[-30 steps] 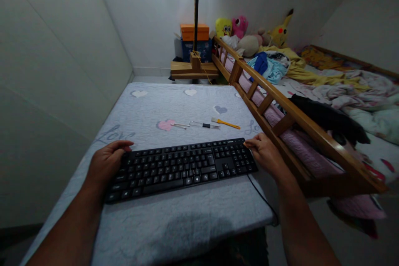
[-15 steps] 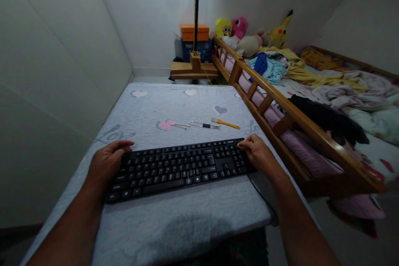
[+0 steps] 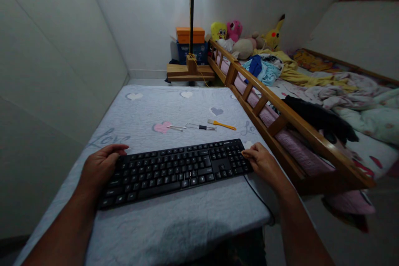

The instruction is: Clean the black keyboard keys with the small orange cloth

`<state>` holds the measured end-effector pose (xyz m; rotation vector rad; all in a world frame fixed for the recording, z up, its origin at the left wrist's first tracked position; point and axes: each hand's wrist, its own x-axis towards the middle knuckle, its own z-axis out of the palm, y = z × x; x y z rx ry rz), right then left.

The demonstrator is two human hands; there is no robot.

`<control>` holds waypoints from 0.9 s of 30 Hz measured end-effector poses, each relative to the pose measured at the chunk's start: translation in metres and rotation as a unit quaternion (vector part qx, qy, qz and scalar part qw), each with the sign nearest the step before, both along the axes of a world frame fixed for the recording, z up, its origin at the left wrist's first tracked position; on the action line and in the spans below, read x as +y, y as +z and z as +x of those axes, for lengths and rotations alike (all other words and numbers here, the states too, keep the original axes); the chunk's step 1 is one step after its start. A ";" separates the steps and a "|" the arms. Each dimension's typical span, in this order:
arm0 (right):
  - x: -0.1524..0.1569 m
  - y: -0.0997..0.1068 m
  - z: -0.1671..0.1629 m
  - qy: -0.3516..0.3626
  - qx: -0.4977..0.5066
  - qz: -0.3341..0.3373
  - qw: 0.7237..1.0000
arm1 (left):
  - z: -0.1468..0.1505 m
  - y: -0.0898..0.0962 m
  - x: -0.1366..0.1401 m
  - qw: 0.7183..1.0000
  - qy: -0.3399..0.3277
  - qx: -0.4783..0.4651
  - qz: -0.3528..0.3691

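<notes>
A black computer keyboard (image 3: 174, 170) lies slightly aslant on the cloth-covered table. My left hand (image 3: 101, 166) grips its left end, thumb and fingers around the edge. At the other end, my right hand (image 3: 260, 160) is pinched over the number pad's right-hand keys. A small pale yellowish bit shows at those fingertips, too small to name. Beyond the keyboard lie a yellow-handled brush (image 3: 222, 124), a wire tool with a black grip (image 3: 202, 127) and thin white sticks (image 3: 176, 128), perhaps cotton swabs. The keyboard's cable (image 3: 258, 195) runs off the table's right front corner.
A wooden bed rail (image 3: 274, 112) runs close along the table's right side, with bedding and plush toys behind it. A wall (image 3: 56, 70) stands on the left. At the back are a pole on a wooden base (image 3: 190, 72) and an orange box (image 3: 190, 35).
My right hand has moved down along the number pad's right edge, toward me. The left hand stays on the keyboard's left end. The whole view has shifted a little.
</notes>
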<state>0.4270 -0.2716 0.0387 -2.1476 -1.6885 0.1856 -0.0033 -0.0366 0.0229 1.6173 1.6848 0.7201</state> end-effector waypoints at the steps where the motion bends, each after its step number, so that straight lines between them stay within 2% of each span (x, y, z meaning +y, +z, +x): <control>1: -0.005 0.002 -0.002 -0.001 0.004 -0.005 1.000 | 0.000 0.000 0.000 1.000 0.001 0.001 -0.003; 8: -0.035 0.015 -0.013 0.001 0.031 -0.066 0.997 | -0.004 -0.005 0.003 1.000 -0.007 0.003 0.006; 12: -0.042 0.026 -0.011 0.006 0.047 -0.106 0.993 | -0.006 -0.009 0.005 1.000 -0.009 0.001 0.008; 14: -0.036 0.032 -0.011 0.012 0.054 -0.102 0.993 | -0.005 -0.008 0.004 1.000 -0.009 -0.003 0.004; 16: -0.021 0.035 -0.011 0.004 0.047 -0.067 0.997 | -0.003 -0.005 0.003 1.000 -0.008 -0.005 0.001; 20: 0.021 0.028 -0.014 -0.020 0.022 0.002 1.000 | 0.000 0.000 0.000 1.000 -0.001 -0.006 0.001; 23: 0.041 0.018 -0.015 -0.028 0.003 -0.011 1.000 | -0.001 -0.001 0.001 1.000 -0.005 -0.006 -0.001; 27: 0.035 0.012 -0.014 -0.013 0.005 -0.037 0.999 | -0.003 -0.005 0.003 1.000 -0.014 -0.006 0.007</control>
